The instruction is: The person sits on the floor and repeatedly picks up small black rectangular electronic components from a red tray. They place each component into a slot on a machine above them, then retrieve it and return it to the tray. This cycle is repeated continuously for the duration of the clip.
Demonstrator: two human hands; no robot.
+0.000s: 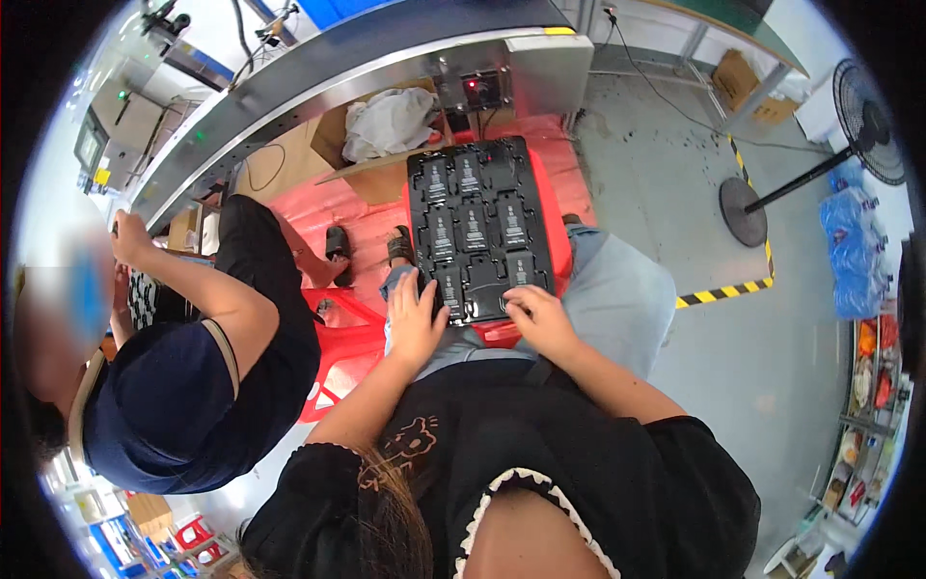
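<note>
A black moulded plastic tray lies before me over something red, between my knees. Flat black phone-type batteries with pale print fill several of its pockets. The pocket at the near right holds no battery. My left hand rests at the near left corner, fingers spread, the fingertips beside a battery. At the near right corner is my right hand, its fingers curled together at the tray's edge. Whatever may be between those fingertips is hidden.
A conveyor with a metal frame crosses ahead. Under it stands a cardboard box with white plastic bags. To my left sits a co-worker near a red stool. A black floor fan stands right, by striped floor tape.
</note>
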